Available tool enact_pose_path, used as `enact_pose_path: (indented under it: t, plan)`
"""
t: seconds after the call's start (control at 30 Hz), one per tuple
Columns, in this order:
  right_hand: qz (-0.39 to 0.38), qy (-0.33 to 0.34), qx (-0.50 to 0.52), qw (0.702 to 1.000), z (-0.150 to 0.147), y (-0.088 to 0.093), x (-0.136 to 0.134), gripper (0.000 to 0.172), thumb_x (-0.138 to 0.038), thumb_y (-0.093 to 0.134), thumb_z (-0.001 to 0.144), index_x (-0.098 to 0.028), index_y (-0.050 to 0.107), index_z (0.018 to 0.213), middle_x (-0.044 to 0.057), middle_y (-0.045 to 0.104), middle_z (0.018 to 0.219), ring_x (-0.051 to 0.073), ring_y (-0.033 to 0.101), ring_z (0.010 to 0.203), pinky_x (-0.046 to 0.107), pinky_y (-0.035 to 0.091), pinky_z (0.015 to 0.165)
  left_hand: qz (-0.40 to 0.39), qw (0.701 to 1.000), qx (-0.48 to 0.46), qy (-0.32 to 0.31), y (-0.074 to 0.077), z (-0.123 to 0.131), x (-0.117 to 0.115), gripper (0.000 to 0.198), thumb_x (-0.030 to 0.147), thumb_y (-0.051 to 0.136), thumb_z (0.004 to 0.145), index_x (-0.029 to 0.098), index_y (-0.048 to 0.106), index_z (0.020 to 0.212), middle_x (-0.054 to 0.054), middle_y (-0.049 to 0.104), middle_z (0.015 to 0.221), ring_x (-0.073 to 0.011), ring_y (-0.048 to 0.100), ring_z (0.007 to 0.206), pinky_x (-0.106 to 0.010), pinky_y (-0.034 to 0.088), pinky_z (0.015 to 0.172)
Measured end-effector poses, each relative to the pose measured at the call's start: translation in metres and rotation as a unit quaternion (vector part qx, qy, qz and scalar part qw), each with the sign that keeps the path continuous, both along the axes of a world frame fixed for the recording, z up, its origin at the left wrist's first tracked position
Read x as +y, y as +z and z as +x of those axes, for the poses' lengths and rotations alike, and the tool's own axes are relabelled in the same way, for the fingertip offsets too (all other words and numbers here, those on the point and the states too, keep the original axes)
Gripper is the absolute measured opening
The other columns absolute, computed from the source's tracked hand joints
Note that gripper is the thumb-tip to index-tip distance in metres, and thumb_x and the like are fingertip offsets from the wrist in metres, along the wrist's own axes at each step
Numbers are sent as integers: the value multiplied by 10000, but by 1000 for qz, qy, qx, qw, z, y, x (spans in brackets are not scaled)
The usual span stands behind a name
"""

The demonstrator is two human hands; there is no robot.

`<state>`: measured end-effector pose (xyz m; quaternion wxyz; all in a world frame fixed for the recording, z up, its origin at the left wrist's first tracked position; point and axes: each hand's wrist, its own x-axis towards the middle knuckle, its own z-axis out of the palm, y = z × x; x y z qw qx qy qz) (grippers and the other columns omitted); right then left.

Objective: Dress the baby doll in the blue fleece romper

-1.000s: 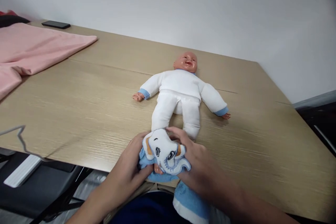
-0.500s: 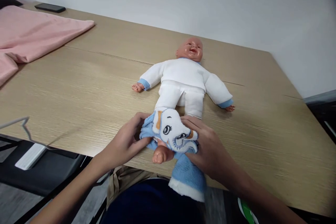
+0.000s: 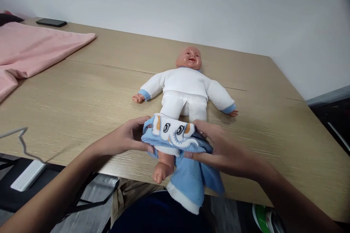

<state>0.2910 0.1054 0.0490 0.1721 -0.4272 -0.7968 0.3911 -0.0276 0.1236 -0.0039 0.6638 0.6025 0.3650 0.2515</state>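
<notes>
A baby doll (image 3: 186, 82) in a white top with blue cuffs lies face up, its feet toward me. Around its lower legs are bunched blue doll pants (image 3: 188, 182) with white hems and an embroidered elephant patch. My left hand (image 3: 133, 134) grips the bunched cloth at its left side, thumb below. At the right side, my right hand (image 3: 216, 142) pinches the same cloth between thumb and fingers. One bare doll foot (image 3: 163, 171) sticks out of a leg opening. The other foot is hidden; the second pant leg hangs over the table's front edge.
A pink cloth (image 3: 41, 47) lies at the left of the wooden table (image 3: 109, 83), with a black phone (image 3: 51, 22) behind it. A pale cable (image 3: 22, 138) crosses the front left edge. Below are a black chair (image 3: 16, 200) and a green-and-white round object (image 3: 261, 216).
The pants' waist has been spread wider, and the elephant patch now lies level. More of the bare foot and leg shows. The view has tilted slightly, shifting the doll in frame.
</notes>
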Motion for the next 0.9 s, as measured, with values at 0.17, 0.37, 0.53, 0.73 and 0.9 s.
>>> enact_pose_path:
  t: [0.17,0.37,0.53,0.73,0.9]
  plan:
    - [-17,-11,-18,1000,31,3,-14,413,-580,856,948,-259,728,1173,28,762,1067,238,697,946,333,568,811,15,1000,11,12,-1,-7,-2,302,345,914,897,194,688,1029,-10,672,998,-201,664,959,-278,565,839]
    - [-47,-42,107,992,40,-6,-14,293,-487,834,983,-257,695,1100,21,694,1024,218,680,972,320,577,876,204,974,98,19,21,-7,-4,715,398,971,875,311,606,1484,-90,618,1540,-331,524,1501,-448,398,1293]
    - [-6,-63,144,988,23,-4,-13,249,-440,798,1023,-260,652,1112,-5,639,950,175,619,857,268,540,774,268,957,104,-47,65,35,9,707,497,960,870,303,667,1483,-61,696,1498,-331,626,1411,-402,506,1188]
    - [-23,-42,70,996,22,16,-10,259,-463,766,1044,-243,715,1171,-10,714,954,174,646,838,264,537,740,195,948,83,-239,73,76,45,321,431,847,970,185,778,1164,-11,814,995,-226,748,893,-290,573,773]
    - [-137,40,114,983,41,12,-10,331,-526,783,1024,-236,803,1182,23,796,1103,224,735,1002,320,606,879,186,956,14,-228,59,84,56,256,420,714,1071,213,753,1216,-33,831,1132,-226,777,995,-294,612,864]
